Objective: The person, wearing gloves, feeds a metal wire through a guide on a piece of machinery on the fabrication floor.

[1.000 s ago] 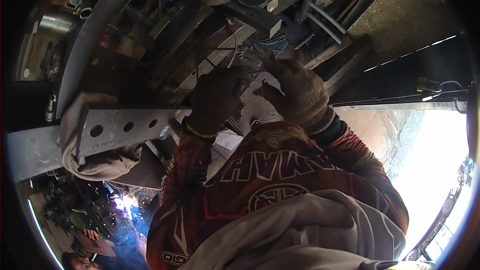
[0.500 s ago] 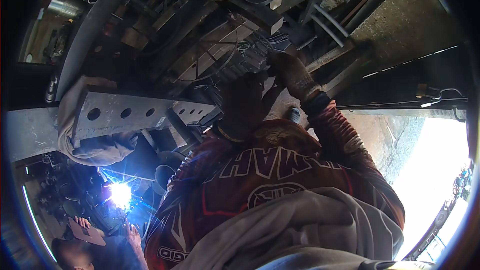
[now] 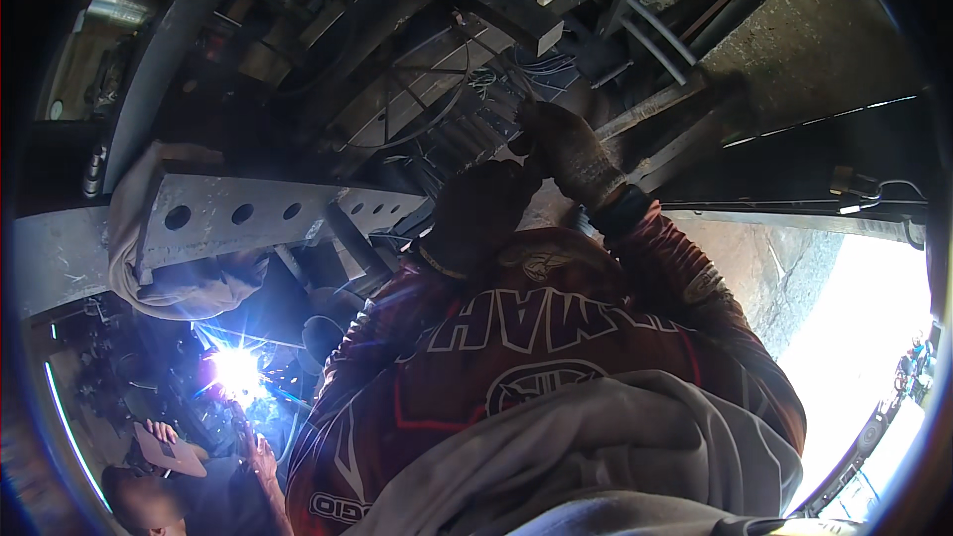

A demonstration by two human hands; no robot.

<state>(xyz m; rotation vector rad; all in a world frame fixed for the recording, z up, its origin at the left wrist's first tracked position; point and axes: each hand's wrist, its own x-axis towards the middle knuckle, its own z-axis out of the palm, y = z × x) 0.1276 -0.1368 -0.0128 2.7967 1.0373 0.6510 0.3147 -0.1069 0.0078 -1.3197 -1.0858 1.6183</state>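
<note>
Both my hands wear dark work gloves and meet in front of my chest, in deep shadow. My left hand (image 3: 481, 206) is curled, its fingertips close to the other hand. My right hand (image 3: 571, 154) is closed, with its fingers bent toward the left. Whatever the two hands hold between them is too dark and small to make out. Just beyond them lie short grey metal bars (image 3: 481, 134) and a loose tangle of thin wire (image 3: 546, 66). A thin dark rod slants down toward my right hand; whether it is gripped, I cannot tell.
At left, a grey steel beam with round holes (image 3: 213, 221) carries a draped cloth (image 3: 189, 295). Below it, a person (image 3: 154, 501) holds a flat shield beside a bright welding arc (image 3: 236, 375). Metal scrap (image 3: 516, 20) piles up ahead. Strong daylight enters at right.
My hands have shifted slightly left, and the right one has tilted a little. The welding arc still burns, with the other person's arm raised a bit closer to it.
</note>
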